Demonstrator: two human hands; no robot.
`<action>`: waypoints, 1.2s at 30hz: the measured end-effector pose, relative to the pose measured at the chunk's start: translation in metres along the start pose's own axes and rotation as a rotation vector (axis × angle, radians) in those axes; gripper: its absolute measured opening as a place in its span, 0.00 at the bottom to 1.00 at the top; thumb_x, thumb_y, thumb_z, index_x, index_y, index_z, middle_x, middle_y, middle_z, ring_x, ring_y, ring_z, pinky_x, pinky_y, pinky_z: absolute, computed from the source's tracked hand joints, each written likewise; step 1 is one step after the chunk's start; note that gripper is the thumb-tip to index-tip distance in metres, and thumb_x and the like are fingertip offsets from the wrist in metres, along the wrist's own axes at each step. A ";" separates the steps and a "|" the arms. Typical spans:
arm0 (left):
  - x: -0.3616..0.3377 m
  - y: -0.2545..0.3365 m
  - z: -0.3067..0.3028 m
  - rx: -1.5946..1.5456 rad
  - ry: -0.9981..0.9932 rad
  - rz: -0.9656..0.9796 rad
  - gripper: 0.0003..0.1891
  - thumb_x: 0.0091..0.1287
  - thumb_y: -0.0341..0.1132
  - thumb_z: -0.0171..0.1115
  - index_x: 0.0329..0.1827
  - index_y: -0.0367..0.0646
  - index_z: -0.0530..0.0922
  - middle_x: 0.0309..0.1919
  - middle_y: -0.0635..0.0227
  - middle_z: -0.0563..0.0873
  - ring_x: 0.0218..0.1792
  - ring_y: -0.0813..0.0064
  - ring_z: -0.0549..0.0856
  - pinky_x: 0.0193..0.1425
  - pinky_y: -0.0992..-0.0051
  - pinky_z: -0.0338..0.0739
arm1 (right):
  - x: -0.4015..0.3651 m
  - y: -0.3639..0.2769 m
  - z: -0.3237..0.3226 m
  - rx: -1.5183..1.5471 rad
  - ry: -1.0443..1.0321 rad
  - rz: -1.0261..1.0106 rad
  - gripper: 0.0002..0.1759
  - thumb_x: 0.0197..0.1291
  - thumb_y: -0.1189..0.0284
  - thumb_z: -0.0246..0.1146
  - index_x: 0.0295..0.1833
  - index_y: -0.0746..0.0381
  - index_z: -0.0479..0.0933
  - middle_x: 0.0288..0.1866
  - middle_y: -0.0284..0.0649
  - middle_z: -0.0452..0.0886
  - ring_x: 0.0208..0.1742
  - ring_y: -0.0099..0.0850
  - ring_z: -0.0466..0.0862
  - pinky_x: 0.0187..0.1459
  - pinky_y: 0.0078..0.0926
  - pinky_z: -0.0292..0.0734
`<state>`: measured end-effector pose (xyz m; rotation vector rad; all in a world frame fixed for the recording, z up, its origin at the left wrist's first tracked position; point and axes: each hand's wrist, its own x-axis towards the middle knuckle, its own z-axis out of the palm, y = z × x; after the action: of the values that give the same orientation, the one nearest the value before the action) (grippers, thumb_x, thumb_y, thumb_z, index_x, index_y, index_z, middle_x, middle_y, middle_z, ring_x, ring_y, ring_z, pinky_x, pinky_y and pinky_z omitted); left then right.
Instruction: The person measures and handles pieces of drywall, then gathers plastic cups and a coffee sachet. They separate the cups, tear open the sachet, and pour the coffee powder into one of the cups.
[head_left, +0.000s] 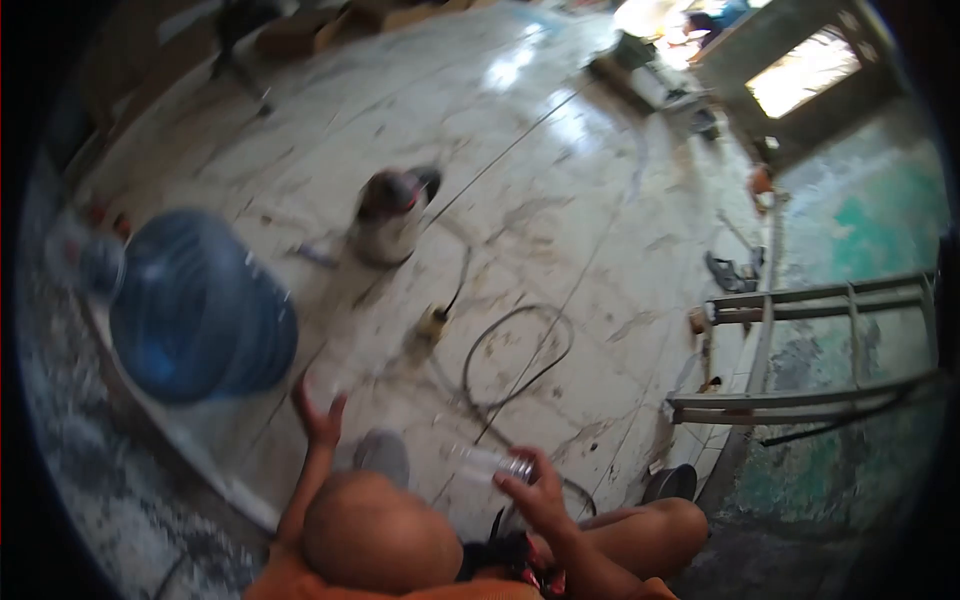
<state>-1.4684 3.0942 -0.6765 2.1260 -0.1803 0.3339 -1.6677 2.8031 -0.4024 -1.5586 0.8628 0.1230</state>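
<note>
My right hand [540, 492] is closed around the end of a clear plastic bottle or cup [485, 464], held sideways above the floor beside my knee. Its exact kind is blurred. To the left, my left hand [322, 415] reaches forward with thumb and fingers apart. A faint pale blur lies just beyond its fingers, and I cannot make out whether it is an object. Close to that hand, a large blue water jug [205, 305] lies on its side, neck pointing left toward the wall.
A pale container with a dark top [388, 225] stands on the marbled tile floor [560, 240]. A looped black cable [515, 310] runs from a yellowish plug or socket [433, 323]. On the right, a metal ladder [800, 405] leans near the patchy wall, with sandals [732, 272] nearby.
</note>
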 end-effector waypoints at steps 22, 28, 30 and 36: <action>-0.013 0.061 -0.028 0.076 0.203 -0.280 0.33 0.50 0.31 0.76 0.61 0.41 0.76 0.49 0.62 0.83 0.51 0.59 0.78 0.58 0.64 0.72 | 0.010 -0.011 0.023 -0.059 0.008 0.046 0.31 0.56 0.73 0.72 0.63 0.67 0.68 0.50 0.39 0.75 0.47 0.26 0.77 0.50 0.23 0.76; 0.035 0.146 -0.038 -0.492 -0.858 -0.131 0.32 0.46 0.37 0.79 0.59 0.49 0.80 0.46 0.67 0.84 0.48 0.66 0.80 0.51 0.66 0.75 | 0.050 -0.022 0.062 -0.208 0.023 -0.030 0.33 0.53 0.67 0.77 0.61 0.68 0.71 0.44 0.40 0.79 0.41 0.25 0.79 0.43 0.22 0.76; 0.041 0.165 -0.029 -0.405 -0.861 0.133 0.34 0.46 0.44 0.80 0.60 0.50 0.80 0.49 0.68 0.84 0.51 0.64 0.79 0.54 0.65 0.73 | 0.059 -0.015 0.078 -0.197 0.040 -0.045 0.33 0.53 0.67 0.77 0.61 0.68 0.71 0.43 0.40 0.79 0.41 0.25 0.79 0.42 0.22 0.76; 0.020 0.158 -0.007 -0.163 -0.887 0.473 0.38 0.44 0.62 0.76 0.56 0.51 0.81 0.50 0.69 0.83 0.57 0.62 0.77 0.64 0.61 0.65 | 0.041 0.043 0.109 0.198 0.073 0.270 0.30 0.58 0.67 0.74 0.60 0.67 0.70 0.44 0.42 0.80 0.42 0.25 0.79 0.44 0.23 0.76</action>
<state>-1.4909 3.0139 -0.5406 1.9132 -1.1842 -0.3727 -1.6198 2.8853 -0.4828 -1.2633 1.1076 0.1700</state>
